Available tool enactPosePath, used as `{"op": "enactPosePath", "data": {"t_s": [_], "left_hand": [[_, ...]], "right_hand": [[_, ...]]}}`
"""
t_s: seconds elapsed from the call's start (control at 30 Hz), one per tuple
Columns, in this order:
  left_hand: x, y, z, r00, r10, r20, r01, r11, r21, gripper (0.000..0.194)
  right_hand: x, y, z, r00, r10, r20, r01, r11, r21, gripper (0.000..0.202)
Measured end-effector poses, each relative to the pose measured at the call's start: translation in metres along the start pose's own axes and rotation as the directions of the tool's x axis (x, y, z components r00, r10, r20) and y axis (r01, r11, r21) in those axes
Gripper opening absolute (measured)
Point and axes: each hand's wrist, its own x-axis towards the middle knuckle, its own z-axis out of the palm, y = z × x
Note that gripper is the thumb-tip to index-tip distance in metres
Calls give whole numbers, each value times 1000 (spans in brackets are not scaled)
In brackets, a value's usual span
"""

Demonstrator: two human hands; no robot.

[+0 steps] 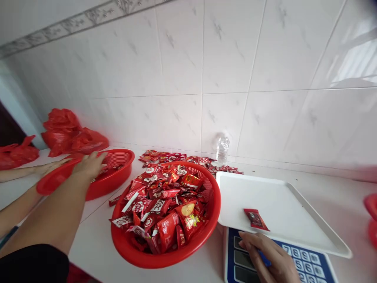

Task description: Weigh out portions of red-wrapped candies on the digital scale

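Observation:
My left hand (pixel 90 167) reaches over the left red basket (pixel 125 169), fingers apart and partly blurred, above a few dark red packets. My right hand (pixel 269 255) is closed around a blue pen (pixel 264 258), mostly hidden by the fingers. It is over the display end of a blue and white scale (pixel 244 259). A single red packet (pixel 256 219) lies on the scale's white tray (pixel 265 188), just beyond my right fingertips. Between my hands stands a round red basket (pixel 216 196) heaped with red snack packets (pixel 165 204).
Another person's hand (pixel 50 167) and forearms are at the left basket with a red plastic bag (pixel 57 177). Tied red bags (pixel 73 135) stand at the back left. Loose packets (pixel 165 157) and a clear bottle (pixel 223 149) line the tiled wall. Red containers (pixel 372 212) edge in at right.

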Motion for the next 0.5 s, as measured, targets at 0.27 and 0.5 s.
{"op": "enactPosePath", "data": {"t_s": [0.27,0.5], "left_hand": [[6,82,-30,912,183,-368,-265,946,-186,53],[-94,240,-113,680,708,-192,-672,496,-550,31]], "right_hand": [[2,-8,-1,998,53,38,-54,998,17,27],[0,-7,-3,996,85,23,-86,995,45,23]]}}
